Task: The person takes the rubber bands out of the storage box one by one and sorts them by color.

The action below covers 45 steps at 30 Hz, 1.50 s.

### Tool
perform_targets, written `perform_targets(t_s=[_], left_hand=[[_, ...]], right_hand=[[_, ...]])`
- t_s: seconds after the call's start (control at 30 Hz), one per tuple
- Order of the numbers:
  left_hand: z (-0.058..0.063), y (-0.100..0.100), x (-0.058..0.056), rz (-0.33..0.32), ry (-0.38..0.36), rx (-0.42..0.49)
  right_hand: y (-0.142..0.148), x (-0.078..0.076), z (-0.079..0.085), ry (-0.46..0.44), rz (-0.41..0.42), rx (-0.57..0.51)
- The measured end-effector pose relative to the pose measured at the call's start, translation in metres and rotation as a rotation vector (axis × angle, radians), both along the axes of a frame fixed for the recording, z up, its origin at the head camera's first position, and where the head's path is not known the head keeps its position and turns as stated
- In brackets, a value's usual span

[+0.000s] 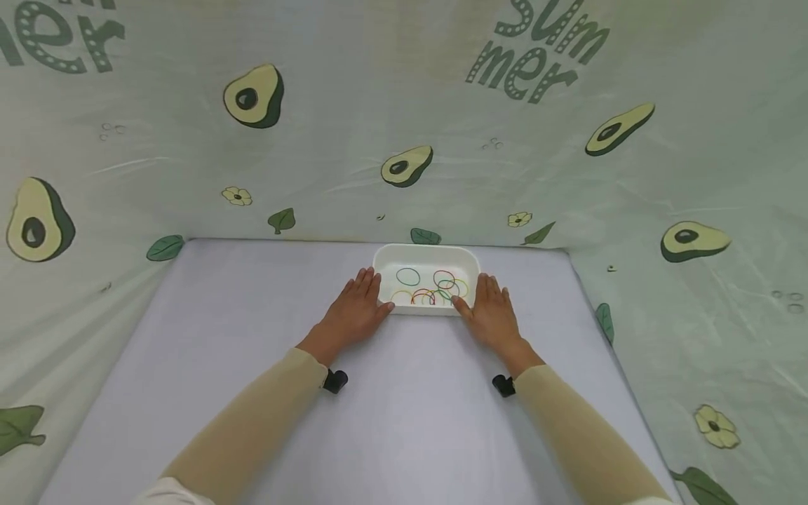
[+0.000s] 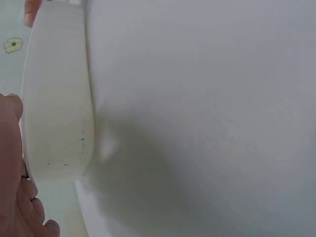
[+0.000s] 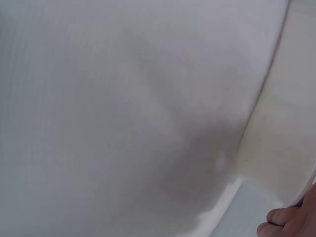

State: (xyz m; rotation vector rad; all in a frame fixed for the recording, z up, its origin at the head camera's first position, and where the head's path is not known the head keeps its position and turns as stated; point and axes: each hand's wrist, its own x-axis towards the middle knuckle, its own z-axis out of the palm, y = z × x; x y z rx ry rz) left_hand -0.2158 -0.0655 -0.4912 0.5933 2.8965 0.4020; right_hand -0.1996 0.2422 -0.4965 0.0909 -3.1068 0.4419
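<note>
A white rectangular tray [image 1: 385, 254] lies at the far side of the table, with several thin rubber bands in red, green and yellow inside it. One green rubber band [image 1: 408, 285] lies apart at the tray's left; the others overlap toward the near wall and right. My left hand [image 1: 356, 308] holds the left end, its fingers along the outside and thumb at the near corner. At the right end, my right hand [image 1: 495, 315] holds it likewise, thumb over the near rim. The left wrist view shows the tray's outer wall [image 2: 59, 98] with small dark specks.
A white cloth covers the table [image 1: 404, 421]. Behind and beside it hangs a pale green sheet [image 1: 341, 84] printed with avocados, leaves and flowers. The table's far edge runs just behind the tray. Dark wrist cameras [image 1: 336, 381] sit by both sleeves.
</note>
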Motion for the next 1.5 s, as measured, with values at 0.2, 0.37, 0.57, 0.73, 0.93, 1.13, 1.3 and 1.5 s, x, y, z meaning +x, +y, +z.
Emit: perform_targets(t_s=[0.2, 0.37, 0.57, 0.73, 0.93, 1.13, 1.3, 1.5], left_hand=[[-0.001, -0.034, 0.023, 0.038, -0.009, 0.028], [-0.002, -0.063, 0.045, 0.053, 0.007, 0.058], [-0.002, -0.092, 0.065, 0.079, 0.03, 0.053], [0.002, -0.108, 0.074, 0.093, 0.032, 0.081], [0.002, -0.118, 0.079, 0.082, 0.027, 0.072], [0.003, -0.12, 0.079, 0.071, 0.042, 0.056], [0.004, -0.121, 0.08, 0.078, 0.052, 0.046], [0.007, -0.121, 0.077, 0.079, 0.081, 0.047]], right_hand=[[-0.029, 0.012, -0.002, 0.006, 0.058, 0.002], [-0.052, 0.024, -0.002, 0.003, 0.106, 0.008], [-0.078, 0.033, 0.001, -0.014, 0.153, 0.009], [-0.093, 0.039, 0.001, -0.017, 0.176, 0.039], [-0.102, 0.045, 0.003, -0.006, 0.177, 0.043], [-0.102, 0.046, 0.001, 0.008, 0.19, 0.043], [-0.103, 0.046, 0.0, 0.021, 0.187, 0.028], [-0.104, 0.048, -0.002, 0.022, 0.189, 0.031]])
